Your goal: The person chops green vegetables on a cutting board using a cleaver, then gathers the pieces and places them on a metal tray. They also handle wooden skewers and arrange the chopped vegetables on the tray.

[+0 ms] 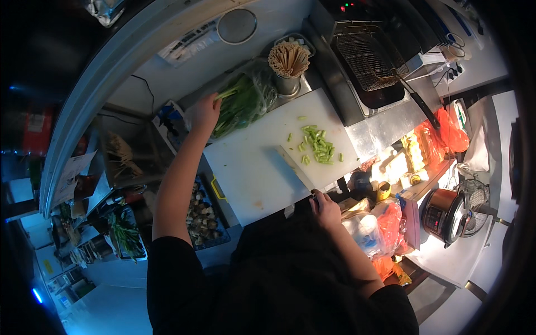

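My left hand [207,112] grips the stalk end of leafy greens [236,100] that lie in a clear plastic bag [264,90] along the far side of the cutting board. In my right hand [327,210], at the board's near edge, is the handle of a cleaver [295,169]. Its broad blade rests over the white cutting board [247,171], pointing away from me. To the right of the blade lies a loose pile of cut green stem pieces [320,144], with a few strays around it.
Behind the board stands a metal container of wooden skewers [289,63]. A deep fryer with a wire basket [368,56] is at the back right. A blue tray of dark chunks [205,213] sits left of the board. Further right are plastic bags [389,222] and an electric pressure cooker [444,213].
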A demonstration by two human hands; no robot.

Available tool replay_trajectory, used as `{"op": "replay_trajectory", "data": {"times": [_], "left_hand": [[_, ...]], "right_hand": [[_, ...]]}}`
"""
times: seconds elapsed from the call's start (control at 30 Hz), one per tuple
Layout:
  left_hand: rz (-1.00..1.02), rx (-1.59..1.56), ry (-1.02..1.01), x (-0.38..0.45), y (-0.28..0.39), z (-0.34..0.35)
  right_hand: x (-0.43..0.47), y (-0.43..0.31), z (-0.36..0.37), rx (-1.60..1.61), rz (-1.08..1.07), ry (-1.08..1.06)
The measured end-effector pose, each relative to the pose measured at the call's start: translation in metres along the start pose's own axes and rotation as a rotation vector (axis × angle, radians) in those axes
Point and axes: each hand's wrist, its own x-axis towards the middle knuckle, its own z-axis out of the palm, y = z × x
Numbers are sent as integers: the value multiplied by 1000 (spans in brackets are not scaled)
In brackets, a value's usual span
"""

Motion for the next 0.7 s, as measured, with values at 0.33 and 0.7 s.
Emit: {"op": "replay_trajectory", "data": {"times": [0.33,0.7], "left_hand": [[-50,-1038,580,-91,66,-135],[-282,-1253,-42,-146,139,-105]], "right_hand": [[24,-22,11,-102,-293,100],[102,-208,-69,870,-369,-132]]}}
